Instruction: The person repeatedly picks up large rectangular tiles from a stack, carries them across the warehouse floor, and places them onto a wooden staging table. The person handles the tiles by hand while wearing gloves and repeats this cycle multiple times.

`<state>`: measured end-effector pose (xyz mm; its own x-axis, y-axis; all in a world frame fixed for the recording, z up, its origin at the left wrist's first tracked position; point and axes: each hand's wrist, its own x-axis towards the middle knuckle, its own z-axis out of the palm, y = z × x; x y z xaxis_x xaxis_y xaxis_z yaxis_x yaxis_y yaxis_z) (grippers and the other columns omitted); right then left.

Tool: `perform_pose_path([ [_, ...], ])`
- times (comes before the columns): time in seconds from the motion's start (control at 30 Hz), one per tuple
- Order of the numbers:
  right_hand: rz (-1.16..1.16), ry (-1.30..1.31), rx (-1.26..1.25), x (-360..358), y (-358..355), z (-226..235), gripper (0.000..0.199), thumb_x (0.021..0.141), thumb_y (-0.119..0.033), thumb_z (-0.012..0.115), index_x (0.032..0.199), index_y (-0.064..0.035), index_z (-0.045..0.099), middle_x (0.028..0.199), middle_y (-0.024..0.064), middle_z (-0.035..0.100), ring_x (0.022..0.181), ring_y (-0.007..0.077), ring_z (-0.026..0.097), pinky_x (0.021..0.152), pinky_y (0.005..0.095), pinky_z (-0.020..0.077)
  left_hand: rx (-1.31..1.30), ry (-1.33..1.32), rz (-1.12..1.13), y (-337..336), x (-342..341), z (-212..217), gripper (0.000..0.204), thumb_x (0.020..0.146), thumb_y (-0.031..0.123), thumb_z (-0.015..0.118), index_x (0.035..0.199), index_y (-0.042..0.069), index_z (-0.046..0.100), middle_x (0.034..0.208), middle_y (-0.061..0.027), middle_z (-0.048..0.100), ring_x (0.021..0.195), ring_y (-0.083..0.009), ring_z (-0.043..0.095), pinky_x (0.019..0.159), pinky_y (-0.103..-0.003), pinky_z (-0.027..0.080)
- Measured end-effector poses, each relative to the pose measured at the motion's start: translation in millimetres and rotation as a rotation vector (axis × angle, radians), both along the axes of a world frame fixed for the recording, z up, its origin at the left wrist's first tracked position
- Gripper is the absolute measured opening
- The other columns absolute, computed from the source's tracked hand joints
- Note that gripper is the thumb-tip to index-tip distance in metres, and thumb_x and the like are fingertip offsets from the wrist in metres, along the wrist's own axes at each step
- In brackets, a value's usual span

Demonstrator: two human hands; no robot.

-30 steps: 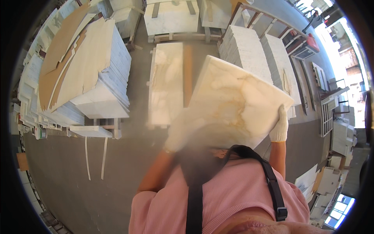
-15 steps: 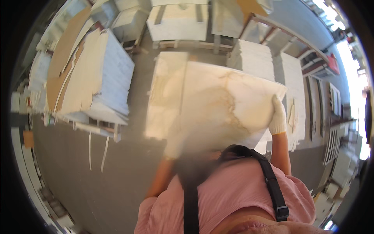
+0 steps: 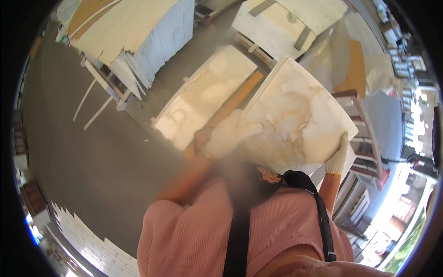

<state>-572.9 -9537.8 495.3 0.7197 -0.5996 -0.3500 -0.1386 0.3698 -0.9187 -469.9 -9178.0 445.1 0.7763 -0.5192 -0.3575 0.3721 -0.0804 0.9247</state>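
Far left, floor: grey concrete floor [image 3: 92,161], bare here apart from two thin pale strips [image 3: 92,104] lying loose beside a pallet.
Lower left edge: row of white tile edges [image 3: 87,242], stacked on end, bent by the lens.
Upper left: tall stack of white tiles [image 3: 157,39] on a wooden pallet, covered by torn cardboard sheets [image 3: 115,23] in tan and cream.
Centre, floor level: low stack of cream marble-pattern tiles [image 3: 203,99], lying flat, with an orange-brown board [image 3: 233,99] along its right edge.
Left hand: left hand [image 3: 228,134] in a white glove, blurred, pressed against the near left edge of the held tile; fingers wrapped onto it, clamped as far as the blur allows.
Held tile: large square marble-pattern tile [image 3: 300,120], white with tan veining, carried tilted in front of the chest, above the low stack and partly hiding the board and the rack behind.
Right hand: right hand [image 3: 338,152] in a white glove, gripping the tile's right lower corner, fingers closed over its edge.
Body: pink ribbed shirt [image 3: 277,231] with a black strap [image 3: 318,217] over the right shoulder; fills the lower middle and blocks the floor below the tile.
Top centre: pale slabs [image 3: 277,23] on wooden bearers.
Right: wooden rack [image 3: 364,138] holding upright tiles, just behind the held tile.
Far right: bright daylight, more stacked goods, too small to tell.
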Motion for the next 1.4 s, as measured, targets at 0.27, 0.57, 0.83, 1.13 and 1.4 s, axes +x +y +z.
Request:
perform_pose_path([
  [0.27,0.171,0.068,0.032,119,-23,-7,0.063,0.105,-0.045,0.055,0.147,0.0016,0.049,0.142,0.0140,0.058,0.128,0.0263,0.057,0.109,0.0402,0.0467,-0.101,-0.018,0.200,-21,68,9,0.062,0.092,0.038,0.075,0.135,-0.003,0.057,0.123,-0.0170,0.068,0.115,-0.0228,0.064,0.101,-0.035,0.047],
  [0.57,0.487,0.264,0.008,287,-56,-57,0.067,0.105,-0.049,0.055,0.147,0.0031,0.049,0.141,0.0136,0.059,0.125,0.0253,0.059,0.107,0.0367,0.0481,0.186,0.119,0.478,-66,114,-21,0.065,0.089,0.047,0.069,0.130,-0.003,0.062,0.123,-0.0214,0.070,0.116,-0.0328,0.065,0.100,-0.039,0.048],
  [0.83,0.843,0.541,0.029,424,-105,-146,0.070,0.104,-0.051,0.055,0.145,0.0063,0.051,0.137,0.0135,0.063,0.121,0.0231,0.061,0.101,0.0337,0.0498,0.351,0.420,0.718,-148,146,-50,0.060,0.095,0.048,0.061,0.123,-0.005,0.067,0.106,-0.0224,0.074,0.102,-0.0338,0.070,0.090,-0.044,0.052],
  [1.13,1.012,0.737,-0.035,480,-108,-249,0.062,0.103,-0.043,0.062,0.142,0.0043,0.055,0.138,0.0126,0.064,0.121,0.0214,0.062,0.103,0.0339,0.0504,0.136,0.717,0.830,-178,148,-175,0.058,0.097,0.049,0.064,0.127,0.000,0.065,0.112,-0.0147,0.072,0.102,-0.0229,0.067,0.087,-0.037,0.053],
  [1.4,1.145,0.771,-0.055,531,-54,-381,0.066,0.106,-0.049,0.051,0.145,0.0037,0.053,0.141,0.0129,0.062,0.125,0.0200,0.060,0.107,0.0321,0.0476,0.138,0.935,1.006,-160,187,-274,0.064,0.090,0.049,0.071,0.129,-0.003,0.064,0.111,-0.0152,0.071,0.098,-0.0232,0.068,0.083,-0.039,0.055],
])
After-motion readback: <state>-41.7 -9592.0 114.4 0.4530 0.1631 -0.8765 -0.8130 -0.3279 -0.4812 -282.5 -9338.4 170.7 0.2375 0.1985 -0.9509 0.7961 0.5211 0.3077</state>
